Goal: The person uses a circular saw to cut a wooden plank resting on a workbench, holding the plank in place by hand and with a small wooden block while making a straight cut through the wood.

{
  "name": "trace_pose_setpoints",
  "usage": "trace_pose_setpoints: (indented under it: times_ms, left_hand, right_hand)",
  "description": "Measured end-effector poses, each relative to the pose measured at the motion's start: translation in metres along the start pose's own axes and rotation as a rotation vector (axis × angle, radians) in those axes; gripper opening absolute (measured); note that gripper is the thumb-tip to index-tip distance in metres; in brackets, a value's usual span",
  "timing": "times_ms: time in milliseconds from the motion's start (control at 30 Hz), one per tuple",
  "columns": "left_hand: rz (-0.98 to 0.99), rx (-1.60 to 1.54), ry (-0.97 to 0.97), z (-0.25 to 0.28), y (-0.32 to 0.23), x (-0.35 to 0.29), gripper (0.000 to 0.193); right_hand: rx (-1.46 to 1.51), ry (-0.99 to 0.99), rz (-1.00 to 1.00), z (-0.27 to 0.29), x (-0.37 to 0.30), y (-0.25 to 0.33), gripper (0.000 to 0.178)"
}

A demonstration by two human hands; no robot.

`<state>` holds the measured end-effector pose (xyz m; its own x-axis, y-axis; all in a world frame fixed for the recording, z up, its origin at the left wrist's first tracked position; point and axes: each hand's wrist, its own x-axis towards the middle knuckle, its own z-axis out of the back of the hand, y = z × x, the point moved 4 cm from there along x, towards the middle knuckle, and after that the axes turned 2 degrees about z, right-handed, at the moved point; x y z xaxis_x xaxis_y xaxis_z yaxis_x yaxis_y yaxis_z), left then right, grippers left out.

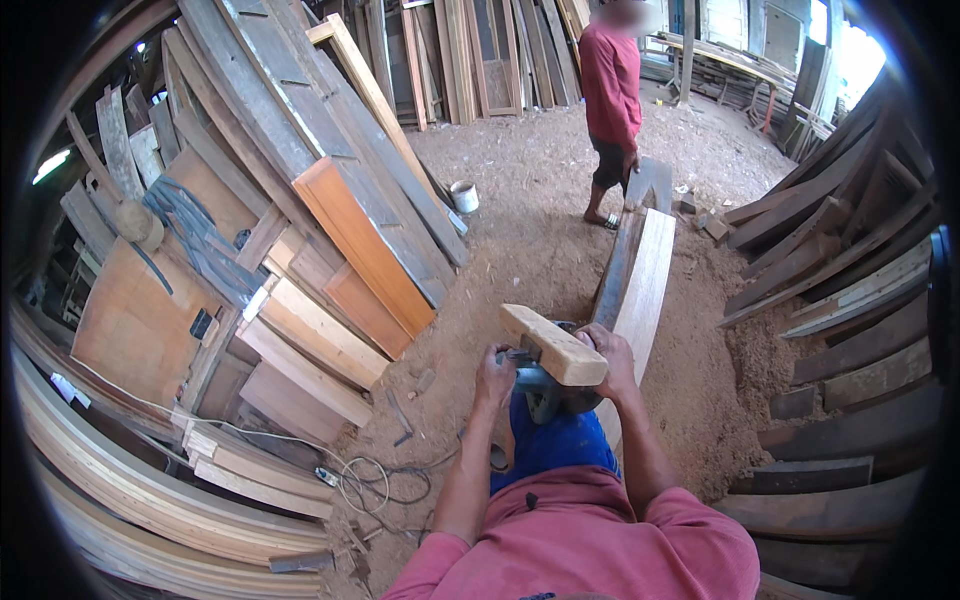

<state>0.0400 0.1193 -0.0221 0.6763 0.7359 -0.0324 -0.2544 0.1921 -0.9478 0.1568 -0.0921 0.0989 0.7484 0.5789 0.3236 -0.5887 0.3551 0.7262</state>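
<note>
Work looks underway at frame centre: left hand curled round a dark tool, right hand against a wooden block, grip unclear. What remains isn't shown.

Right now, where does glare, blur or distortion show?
Head view: glare whites out the upper-right opening; head view: the other person's head is blurred; head view: pale boards at lower left bow along the dark rim; head view: left hand and right hand look clear.
</note>
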Motion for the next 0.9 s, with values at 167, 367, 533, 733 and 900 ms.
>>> trace_pose_setpoints:
  times_ms: [167, 367, 533, 733, 900]
  left_hand:
    - [0.026, 0.034, 0.01, 0.0015, -0.0018, -0.0027, 0.039]
    - [0.035, 0.003, -0.003, 0.0027, 0.003, -0.0026, 0.037]
    - [0.021, 0.024, 0.003, 0.0029, 0.0033, -0.0013, 0.035]
    - [0.012, -0.001, -0.001, 0.0015, 0.0069, 0.0004, 0.037]
    - [0.051, -0.013, 0.006, 0.0011, 0.0076, 0.0006, 0.036]
  right_hand:
    - [-0.038, -0.01, 0.04, -0.0006, 0.0006, 0.0021, 0.029]
    - [-0.045, -0.001, 0.042, -0.0025, 0.0013, 0.0039, 0.03]
    - [-0.039, 0.002, 0.028, -0.0021, 0.0017, 0.0048, 0.03]
    - [-0.029, -0.005, 0.038, -0.0034, 0.0021, 0.0025, 0.03]
    - [-0.014, 0.002, 0.041, -0.0022, 0.0023, 0.0044, 0.029]
